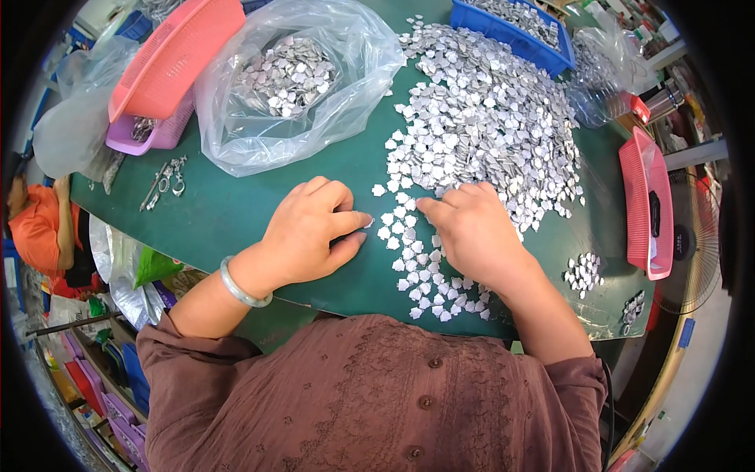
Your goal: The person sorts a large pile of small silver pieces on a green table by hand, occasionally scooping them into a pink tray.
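My left hand (309, 234), with a pale bangle (238, 288) at its wrist, pinches a small silver metal piece (368, 223) between thumb and index finger, just left of the loose pieces. My right hand (472, 228) lies at the near edge of a large heap of flat silver metal pieces (491, 118). Its fingers are bent, and the index fingertip comes down among the pieces; what is under it is hidden. Loose silver pieces (421, 271) spread in a band between the hands and toward my body.
On the green table (228, 204) a clear plastic bag (236, 149) holds more pieces. Pink baskets (177, 51) stand far left, another pink basket (646, 204) at right, a blue tray (515, 27) behind the heap. Metal clasps (165, 181) lie left. A person in orange (39, 228) is beyond.
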The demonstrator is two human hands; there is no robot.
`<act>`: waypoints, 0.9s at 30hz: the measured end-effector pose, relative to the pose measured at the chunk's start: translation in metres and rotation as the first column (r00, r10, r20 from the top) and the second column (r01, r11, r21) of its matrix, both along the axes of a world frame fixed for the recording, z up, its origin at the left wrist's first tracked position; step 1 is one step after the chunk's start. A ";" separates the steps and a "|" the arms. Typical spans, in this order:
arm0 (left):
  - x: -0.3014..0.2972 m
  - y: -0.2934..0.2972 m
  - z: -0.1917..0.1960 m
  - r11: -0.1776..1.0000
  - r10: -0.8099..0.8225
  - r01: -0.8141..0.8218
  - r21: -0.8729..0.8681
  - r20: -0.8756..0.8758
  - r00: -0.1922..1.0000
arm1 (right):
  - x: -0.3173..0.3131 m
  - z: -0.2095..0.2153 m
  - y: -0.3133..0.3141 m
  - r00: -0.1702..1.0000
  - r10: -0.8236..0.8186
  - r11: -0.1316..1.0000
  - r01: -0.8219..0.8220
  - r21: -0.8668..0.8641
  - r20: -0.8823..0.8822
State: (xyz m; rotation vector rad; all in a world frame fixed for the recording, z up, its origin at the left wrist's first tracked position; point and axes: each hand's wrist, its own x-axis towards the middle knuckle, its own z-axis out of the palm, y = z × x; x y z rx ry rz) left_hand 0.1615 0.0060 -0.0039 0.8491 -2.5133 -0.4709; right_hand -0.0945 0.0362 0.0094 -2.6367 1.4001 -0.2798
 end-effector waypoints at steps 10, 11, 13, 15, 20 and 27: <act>-0.015 -0.013 -0.011 0.996 0.063 -0.065 -0.062 -0.037 0.997 | 0.000 0.003 0.000 0.998 0.051 0.996 -0.054 0.069 0.041; -0.014 -0.013 -0.011 0.996 0.062 -0.064 -0.062 -0.037 0.997 | 0.001 0.001 -0.001 0.998 0.051 0.996 -0.053 0.070 0.041; -0.011 -0.014 -0.011 0.998 0.029 -0.030 -0.047 -0.019 0.999 | 0.005 -0.003 -0.002 0.998 -0.024 1.000 0.024 0.003 0.052; -0.011 -0.015 -0.010 0.999 0.026 -0.027 -0.027 -0.033 0.999 | 0.005 -0.004 -0.002 0.999 0.001 1.000 -0.002 0.026 0.035; -0.021 -0.017 -0.008 0.997 0.048 -0.050 -0.054 -0.049 0.998 | 0.009 0.002 -0.006 0.998 0.034 0.996 -0.037 0.083 0.046; -0.018 -0.019 -0.007 0.998 -0.005 0.006 -0.064 0.012 1.000 | 0.009 0.002 -0.009 0.994 -0.003 0.998 0.009 0.060 -0.109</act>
